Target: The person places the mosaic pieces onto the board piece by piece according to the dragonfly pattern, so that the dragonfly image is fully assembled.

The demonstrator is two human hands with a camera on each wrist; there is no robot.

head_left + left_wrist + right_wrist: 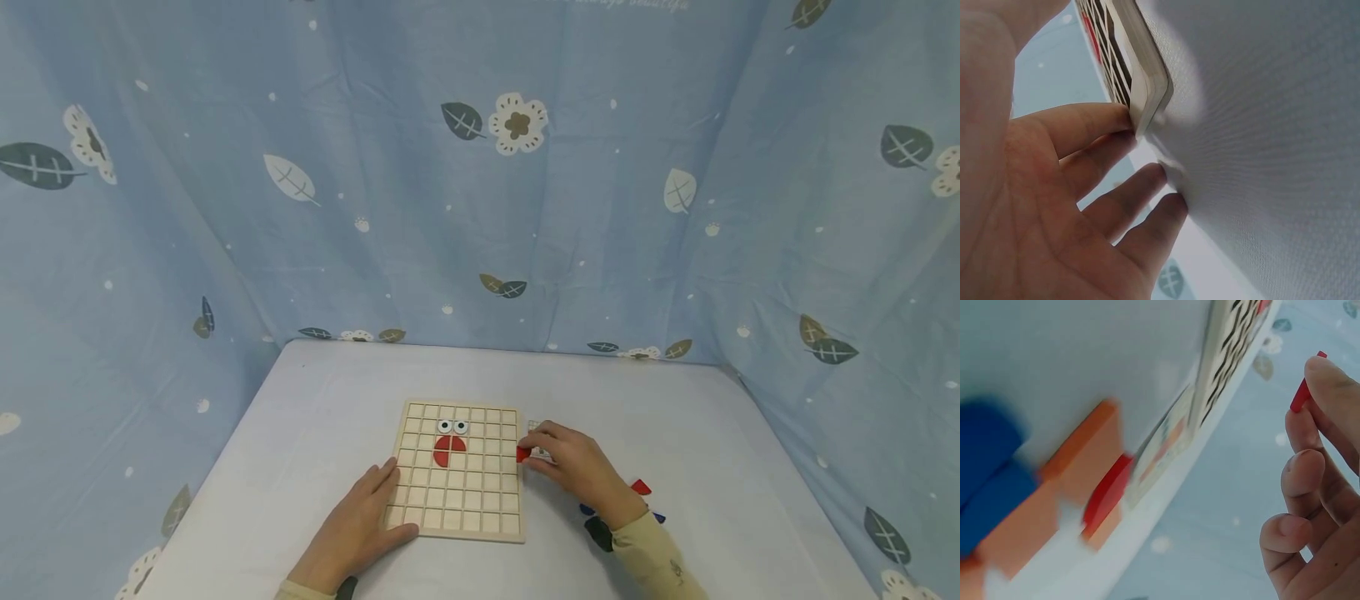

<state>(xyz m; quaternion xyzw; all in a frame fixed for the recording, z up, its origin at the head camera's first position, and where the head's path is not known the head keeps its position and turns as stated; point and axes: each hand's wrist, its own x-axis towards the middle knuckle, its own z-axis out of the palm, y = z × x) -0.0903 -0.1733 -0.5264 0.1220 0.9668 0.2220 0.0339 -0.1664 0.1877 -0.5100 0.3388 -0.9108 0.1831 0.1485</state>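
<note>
A square wooden grid board (487, 505) lies on the white table. Two round eye pieces (453, 427) sit side by side in its upper cells, with red quarter-round pieces (442, 457) just below. My left hand (358, 527) rests at the board's left side, its fingers (1094, 128) fairly straight, fingertips at the rim and thumb near the lower corner. With thumb and forefinger my right hand (581, 468) pinches a thin red piece (1301, 395), held up off the table by the board's right edge. Its exact outline is mostly hidden by the fingertips.
A printed card (1161, 449) lies just right of the board, partly under my right hand. Farther right are loose blue pieces (999, 494), orange pieces (1088, 450) and a red piece (1107, 492), partly covered by my right forearm in the head view. A blue patterned curtain (480, 208) surrounds the table.
</note>
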